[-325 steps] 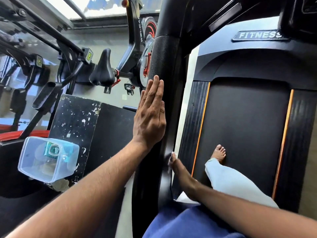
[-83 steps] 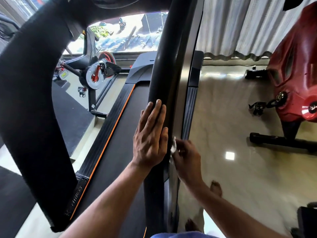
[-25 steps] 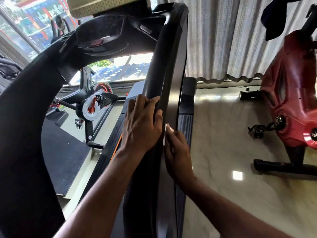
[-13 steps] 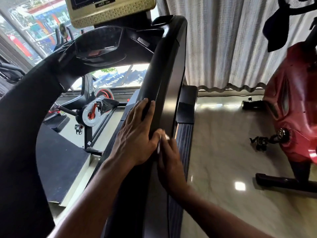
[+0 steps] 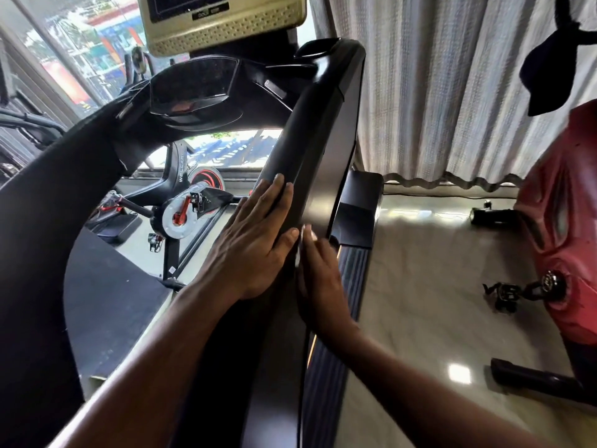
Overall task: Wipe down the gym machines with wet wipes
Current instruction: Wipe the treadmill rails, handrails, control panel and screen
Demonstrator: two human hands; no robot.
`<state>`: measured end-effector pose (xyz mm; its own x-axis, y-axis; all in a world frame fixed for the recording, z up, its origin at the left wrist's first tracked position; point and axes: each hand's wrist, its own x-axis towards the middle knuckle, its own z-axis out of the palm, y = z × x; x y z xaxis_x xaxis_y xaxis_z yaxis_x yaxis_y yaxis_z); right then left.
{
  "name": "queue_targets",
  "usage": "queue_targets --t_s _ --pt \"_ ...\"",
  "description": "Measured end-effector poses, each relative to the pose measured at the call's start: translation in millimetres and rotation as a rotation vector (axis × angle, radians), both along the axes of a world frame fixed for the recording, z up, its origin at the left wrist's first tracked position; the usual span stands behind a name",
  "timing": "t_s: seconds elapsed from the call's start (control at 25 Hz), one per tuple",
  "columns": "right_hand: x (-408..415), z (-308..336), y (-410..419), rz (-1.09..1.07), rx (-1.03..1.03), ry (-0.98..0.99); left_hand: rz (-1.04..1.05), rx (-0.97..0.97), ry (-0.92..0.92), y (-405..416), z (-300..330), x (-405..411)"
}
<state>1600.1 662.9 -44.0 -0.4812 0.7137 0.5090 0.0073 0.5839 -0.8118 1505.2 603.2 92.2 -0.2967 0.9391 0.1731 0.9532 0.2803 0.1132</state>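
The black right upright of a treadmill runs up the middle of the view to its console. My left hand lies flat on the upright's inner face, fingers straight. My right hand presses a white wet wipe against the upright's outer edge; only a sliver of the wipe shows past the fingertips, and the rest is hidden under the hand. The two hands sit side by side, nearly touching.
A red exercise bike stands on the glossy floor at the right, in front of a grey curtain. A black spin bike stands beyond the treadmill at left. A gold screen tops the console.
Both hands have slid up the upright since a second ago, and my view has tilted upward. My left hand's fingers have flattened.
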Motion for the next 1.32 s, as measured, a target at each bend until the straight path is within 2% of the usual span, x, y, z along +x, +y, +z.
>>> queue_targets --t_s 0.08,0.16,0.24,0.32,0.4,0.48,0.56,0.64,0.72,0.84,0.96,1.08,1.16,1.32 --pt "-26 16 55 -0.071 -0.047 -0.030 -0.004 -0.006 -0.012 11 4 -5" --pt "-27 2 91 -0.093 -0.127 -0.136 -0.008 -0.003 -0.032 21 5 -11" --pt "-9 -31 72 -0.034 -0.205 -0.203 -0.020 0.009 -0.061 30 5 -17" --pt "6 -39 30 0.041 -0.246 -0.137 -0.030 0.009 -0.106 43 7 -26" --pt "-2 -21 22 0.013 -0.147 -0.025 -0.040 0.003 -0.117 56 9 -35" --pt "-25 12 58 -0.035 -0.078 0.029 -0.049 -0.002 -0.117 67 11 -40" --pt "-45 24 116 -0.072 -0.056 -0.002 -0.062 -0.019 -0.125 75 13 -42" --pt "-46 8 140 -0.096 -0.145 -0.094 -0.074 -0.025 -0.130 82 14 -44" --pt "-32 -15 114 -0.063 -0.195 -0.157 -0.078 -0.025 -0.142 88 16 -47" --pt "-20 -19 82 -0.005 -0.108 -0.026 -0.080 -0.027 -0.144 99 19 -52" --pt "-47 11 139 -0.075 -0.014 0.052 -0.086 -0.038 -0.124 111 23 -54" --pt "-69 11 202 -0.149 -0.079 0.020 -0.084 -0.053 -0.103 121 27 -56" --pt "-60 -6 196 -0.126 -0.097 -0.013 -0.086 -0.062 -0.107 123 27 -56" --pt "-41 0 164 0.007 -0.015 0.132 -0.076 -0.040 -0.088 140 29 -60"
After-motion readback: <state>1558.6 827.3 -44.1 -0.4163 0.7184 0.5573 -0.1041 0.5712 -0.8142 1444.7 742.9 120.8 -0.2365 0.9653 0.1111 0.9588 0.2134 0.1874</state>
